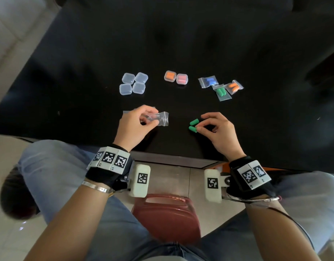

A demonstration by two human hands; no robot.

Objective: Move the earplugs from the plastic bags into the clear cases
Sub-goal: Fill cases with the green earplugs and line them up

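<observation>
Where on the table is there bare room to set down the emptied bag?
Bare table lies left of the four empty cases, and between the left hand, holding the empty bag, and the right hand. The far half is open too. The three filled bags crowd the right.

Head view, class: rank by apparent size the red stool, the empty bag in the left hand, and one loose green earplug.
1. Red stool, though it sits nearer the camera, which inflates it.
2. Empty bag in the left hand.
3. Green earplug, by the right hand.
</observation>
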